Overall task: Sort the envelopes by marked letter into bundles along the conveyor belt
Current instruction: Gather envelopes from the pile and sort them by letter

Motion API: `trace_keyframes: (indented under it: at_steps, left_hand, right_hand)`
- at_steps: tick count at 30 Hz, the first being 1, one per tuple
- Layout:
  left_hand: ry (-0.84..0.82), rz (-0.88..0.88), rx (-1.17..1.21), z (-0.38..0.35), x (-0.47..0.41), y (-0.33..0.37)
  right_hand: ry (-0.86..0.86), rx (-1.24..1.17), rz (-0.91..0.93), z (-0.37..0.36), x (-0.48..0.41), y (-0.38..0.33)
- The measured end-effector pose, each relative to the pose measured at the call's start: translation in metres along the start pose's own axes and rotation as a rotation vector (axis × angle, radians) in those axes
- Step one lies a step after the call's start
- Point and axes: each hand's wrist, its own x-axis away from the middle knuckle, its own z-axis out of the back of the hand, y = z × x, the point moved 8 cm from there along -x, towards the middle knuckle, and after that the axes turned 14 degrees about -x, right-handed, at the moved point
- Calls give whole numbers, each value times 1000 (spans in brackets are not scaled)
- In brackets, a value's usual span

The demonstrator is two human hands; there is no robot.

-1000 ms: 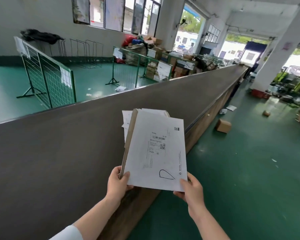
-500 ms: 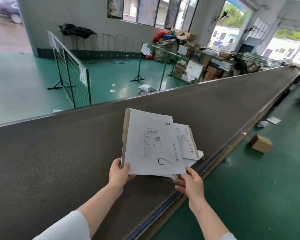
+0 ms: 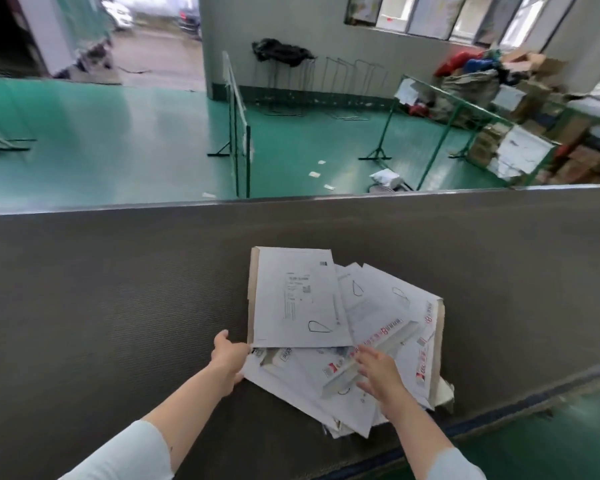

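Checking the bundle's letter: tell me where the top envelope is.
Head view, centre: the top envelope lies leftmost atop the pile on the belt, near corner beside the left hand.

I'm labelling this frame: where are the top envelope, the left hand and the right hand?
top envelope (image 3: 293,306): head view, its white face.
left hand (image 3: 227,360): head view, back of hand.
right hand (image 3: 378,375): head view, back of hand.

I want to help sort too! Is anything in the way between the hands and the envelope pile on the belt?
No, nothing visible is in the way. The left hand touches the envelope pile at its left edge, and the right hand is directly over it, fingers spread.
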Motion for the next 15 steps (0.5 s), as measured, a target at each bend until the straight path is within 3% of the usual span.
trace_keyframes:
  at_steps: [8,15]
  left_hand:
    - [35,1,216,10,17,-11]
    - [244,17,437,100,56,-55]
  right_hand:
    - [-208,106,-48,-60,-39,3]
    - [-508,310,-116,-180,-6,31]
